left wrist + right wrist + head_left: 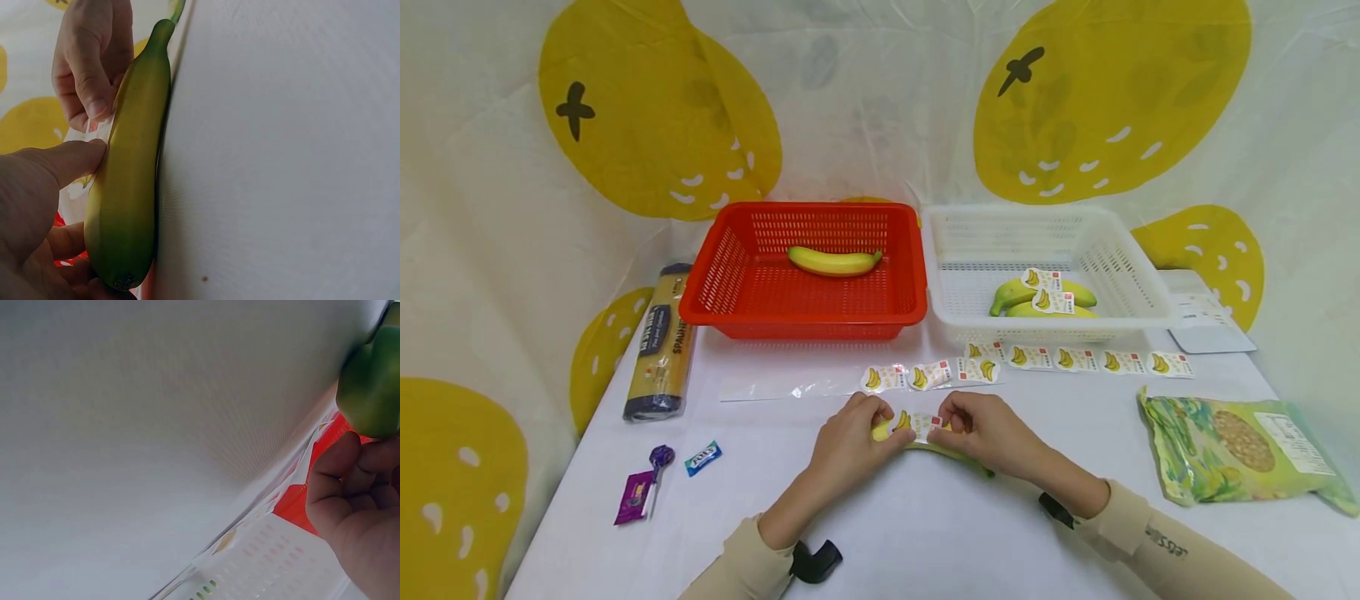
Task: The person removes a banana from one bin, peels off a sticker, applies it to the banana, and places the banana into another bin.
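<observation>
A yellow banana with green ends lies on the white table in front of me. Across its top sits a white label sticker with a banana picture. My left hand grips the banana near its left end, fingers on the far side and thumb against the sticker. With thumb and forefinger, my right hand pinches the sticker's right end, its other fingers curled in. Behind the hands lies a strip of similar stickers; another sticker row runs to the right.
A red basket holds one banana. The white basket beside it holds stickered bananas. Spaghetti, a lollipop and small wrapped sweets lie left; a green bag lies right.
</observation>
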A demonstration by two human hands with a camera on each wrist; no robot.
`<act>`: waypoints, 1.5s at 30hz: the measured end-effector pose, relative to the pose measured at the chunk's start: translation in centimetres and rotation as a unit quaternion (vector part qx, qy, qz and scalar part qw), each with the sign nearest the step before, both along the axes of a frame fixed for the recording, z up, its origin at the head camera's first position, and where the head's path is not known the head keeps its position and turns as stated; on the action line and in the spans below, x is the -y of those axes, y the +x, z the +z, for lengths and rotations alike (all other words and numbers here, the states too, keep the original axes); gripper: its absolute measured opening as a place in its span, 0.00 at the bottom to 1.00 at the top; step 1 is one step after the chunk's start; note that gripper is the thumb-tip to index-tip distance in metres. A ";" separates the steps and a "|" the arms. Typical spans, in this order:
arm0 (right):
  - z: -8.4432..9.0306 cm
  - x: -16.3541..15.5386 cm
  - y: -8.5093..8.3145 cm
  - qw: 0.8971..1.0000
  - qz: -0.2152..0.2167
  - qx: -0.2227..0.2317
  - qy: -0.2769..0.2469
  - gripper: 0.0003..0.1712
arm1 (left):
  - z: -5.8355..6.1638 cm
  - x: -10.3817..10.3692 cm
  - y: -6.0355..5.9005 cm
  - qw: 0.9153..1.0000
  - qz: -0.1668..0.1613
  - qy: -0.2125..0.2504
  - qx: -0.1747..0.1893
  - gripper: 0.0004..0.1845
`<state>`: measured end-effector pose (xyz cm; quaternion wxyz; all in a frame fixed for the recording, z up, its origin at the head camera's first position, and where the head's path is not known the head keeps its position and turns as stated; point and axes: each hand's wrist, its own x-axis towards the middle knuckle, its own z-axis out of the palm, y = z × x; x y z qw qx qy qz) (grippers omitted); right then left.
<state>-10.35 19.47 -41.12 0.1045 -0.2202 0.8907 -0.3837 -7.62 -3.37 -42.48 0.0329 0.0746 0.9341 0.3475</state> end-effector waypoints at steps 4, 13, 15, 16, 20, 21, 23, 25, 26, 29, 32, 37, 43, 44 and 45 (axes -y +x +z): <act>0.0 0.3 0.1 1.000 -0.002 -0.017 0.022 0.18 | -0.2 0.0 0.0 1.000 -0.001 -0.012 0.000 0.19; -0.1 0.2 0.2 0.999 -0.004 -0.016 0.049 0.19 | -0.3 0.9 -0.4 0.997 -0.035 0.039 0.049 0.17; -0.1 0.1 0.2 0.999 -0.002 -0.009 0.047 0.18 | -0.4 1.5 -0.6 0.994 -0.044 0.069 0.078 0.17; -0.1 0.0 0.2 0.999 0.000 -0.006 0.046 0.17 | -0.4 1.7 -0.6 0.991 -0.049 0.083 0.093 0.17; 0.1 -0.2 0.2 0.999 0.006 0.022 0.047 0.15 | -0.5 2.5 -0.9 0.982 -0.068 0.126 0.124 0.16; 0.2 -0.2 0.3 0.998 0.006 0.030 0.049 0.15 | -0.4 2.6 -1.0 0.980 -0.072 0.134 0.126 0.16; 0.3 -0.2 0.2 0.997 0.004 0.043 0.056 0.14 | -0.4 2.7 -1.1 0.979 -0.077 0.143 0.125 0.15; 0.4 -0.3 0.2 0.997 0.003 0.051 0.061 0.13 | -0.4 2.7 -1.1 0.978 -0.076 0.145 0.126 0.15; 0.4 -0.3 0.2 0.997 0.003 0.052 0.063 0.13 | -0.4 2.6 -1.1 0.979 -0.075 0.142 0.126 0.15; 0.3 -0.4 0.1 0.996 0.008 0.048 0.069 0.13 | -0.4 2.4 -1.0 0.981 -0.066 0.129 0.126 0.15; 0.3 -0.6 0.0 0.996 0.014 0.038 0.075 0.15 | -0.3 2.2 -0.9 0.985 -0.048 0.107 0.125 0.15; 0.2 -0.8 -0.2 0.996 0.022 0.028 0.084 0.16 | 0.0 2.0 -0.7 0.990 -0.027 0.080 0.114 0.15; 0.4 -0.9 -0.3 0.996 0.043 0.040 0.074 0.16 | 0.1 2.0 -0.9 0.989 -0.005 0.102 0.106 0.12; 0.4 -0.9 -0.4 0.996 0.045 0.041 0.070 0.16 | 0.1 2.0 -0.9 0.988 0.001 0.110 0.104 0.12; 0.4 -1.0 -0.4 0.996 0.048 0.039 0.065 0.16 | 0.2 2.0 -0.8 0.988 0.007 0.119 0.103 0.12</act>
